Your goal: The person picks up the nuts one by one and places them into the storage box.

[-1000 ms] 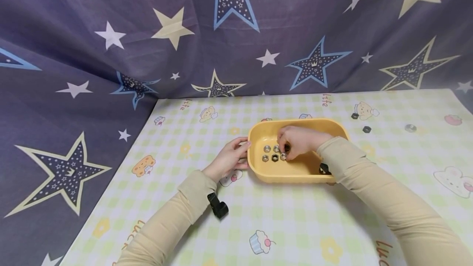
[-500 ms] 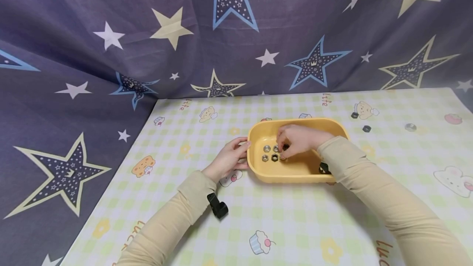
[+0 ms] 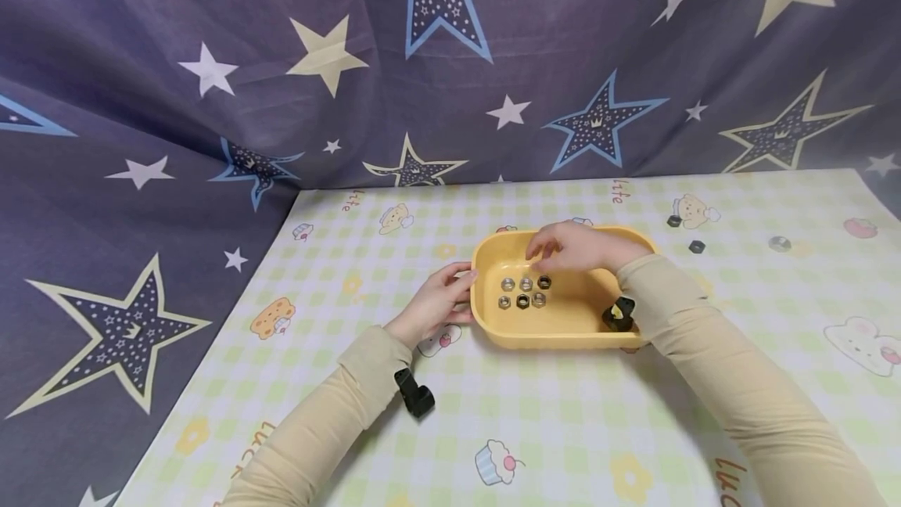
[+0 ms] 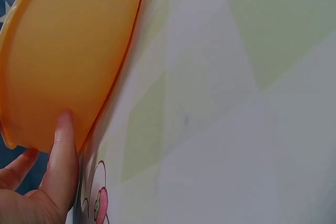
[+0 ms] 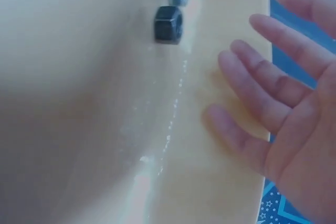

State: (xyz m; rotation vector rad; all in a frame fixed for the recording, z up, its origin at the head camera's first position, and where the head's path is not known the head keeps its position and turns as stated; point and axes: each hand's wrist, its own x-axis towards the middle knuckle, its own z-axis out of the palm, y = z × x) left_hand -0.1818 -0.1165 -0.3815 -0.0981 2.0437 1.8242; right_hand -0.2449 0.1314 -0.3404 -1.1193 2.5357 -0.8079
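A yellow plastic bin (image 3: 563, 339) stands on the table. My left hand (image 3: 436, 303) grips its left end, with fingertips at the rim and one finger against the outer wall in the left wrist view. Inside the bin, several hex nuts lie in two short rows, among them a silver nut (image 3: 525, 284) and a dark nut (image 3: 544, 282) at the right end of the back row. My right hand (image 3: 573, 247) is raised over the bin's back side, fingers spread and holding nothing. In the right wrist view the dark nut (image 5: 168, 25) sits left of the fingers.
Beyond the bin at the right lie two black nuts, one farther back (image 3: 674, 221) and one nearer (image 3: 697, 246), plus a silver nut (image 3: 780, 243). A checked cloth (image 3: 563, 421) covers the table. A starry curtain (image 3: 450, 100) hangs behind it.
My right hand has let go of the dark nut and lifted back and up from the rows, uncovering the nuts at their right end. The left hand and the bin stay put.
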